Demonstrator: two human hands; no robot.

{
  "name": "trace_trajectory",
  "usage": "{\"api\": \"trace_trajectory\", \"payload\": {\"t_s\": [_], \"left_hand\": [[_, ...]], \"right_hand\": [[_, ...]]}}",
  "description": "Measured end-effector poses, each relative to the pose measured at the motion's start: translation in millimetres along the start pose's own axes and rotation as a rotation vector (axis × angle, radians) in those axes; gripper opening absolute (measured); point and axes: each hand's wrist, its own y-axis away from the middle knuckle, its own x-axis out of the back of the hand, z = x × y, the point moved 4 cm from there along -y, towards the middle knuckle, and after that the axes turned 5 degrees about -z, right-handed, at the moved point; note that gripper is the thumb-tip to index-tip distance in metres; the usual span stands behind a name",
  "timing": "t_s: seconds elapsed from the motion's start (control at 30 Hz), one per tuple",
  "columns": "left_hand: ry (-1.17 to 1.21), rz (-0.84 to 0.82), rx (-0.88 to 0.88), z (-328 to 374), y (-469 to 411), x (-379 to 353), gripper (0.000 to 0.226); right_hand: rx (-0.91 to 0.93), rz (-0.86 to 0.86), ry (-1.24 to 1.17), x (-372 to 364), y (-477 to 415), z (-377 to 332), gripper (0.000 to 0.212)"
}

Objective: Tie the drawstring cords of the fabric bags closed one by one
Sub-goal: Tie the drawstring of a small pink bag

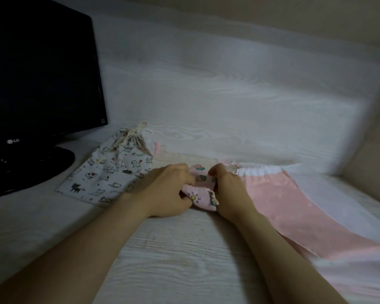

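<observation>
3 bags in view | both hands on small pink printed bag (pixel 201 195) at table centre, left hand (pixel 169 189) and right hand (pixel 227 189) with fingers curled, pinching its fabric, cords hidden | plain pink bag (pixel 279 200) right, apparently untied | cat-print bag (pixel 110 172) far left, cords knotted, judged done | about 1 of 3 done

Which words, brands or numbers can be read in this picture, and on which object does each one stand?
"LG": on the lower bezel of the black monitor, with its round logo beside it.
Small sticker at the monitor's lower right corner: too small to read.
The cat-print bag, the small pink bag between the hands and the large pink bag show pictures or plain fabric only, no readable text.
</observation>
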Motion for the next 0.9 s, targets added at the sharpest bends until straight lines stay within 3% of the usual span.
{"api": "trace_trajectory", "payload": {"t_s": [0.13,0.27,0.33,0.4,0.47,0.57,0.63,0.73,0.9], "left_hand": [[0.071,-0.087,-0.009,-4.2,-3.1,-8.5,0.020],[0.135,-0.166,0.050,-7.1,-4.4,-16.4,0.012],[0.083,-0.163,0.059,-6.6,-5.4,-19.7,0.006],[0.022,-0.167,0.075,-7.7,-7.8,-23.5,0.022],[-0.027,-0.174,0.107,-8.5,-10.3,-27.6,0.033],[-0.154,-0.158,0.131,-11.7,-15.0,-30.2,0.024],[-0.225,-0.139,0.122,-12.6,-15.7,-29.1,0.033],[-0.230,-0.103,0.106,-13.8,-13.5,-22.5,0.046],[-0.175,0.091,0.159,-22.4,-11.0,-2.9,0.028]], "right_hand": [[0.017,-0.127,-0.216,-3.8,-1.0,5.2,0.063],[-0.196,0.066,-0.442,5.8,-2.7,13.9,0.056],[-0.231,0.214,-0.404,16.7,-1.1,12.2,0.040],[-0.175,0.280,-0.380,24.6,1.5,7.6,0.038],[-0.138,0.238,-0.408,26.8,4.1,4.9,0.034],[-0.081,0.098,-0.356,19.6,5.1,4.1,0.035],[-0.004,0.078,-0.271,15.4,3.4,3.0,0.028],[0.107,0.085,-0.231,12.0,2.0,0.4,0.015],[0.015,0.236,-0.302,21.7,3.9,8.2,0.016]]}}
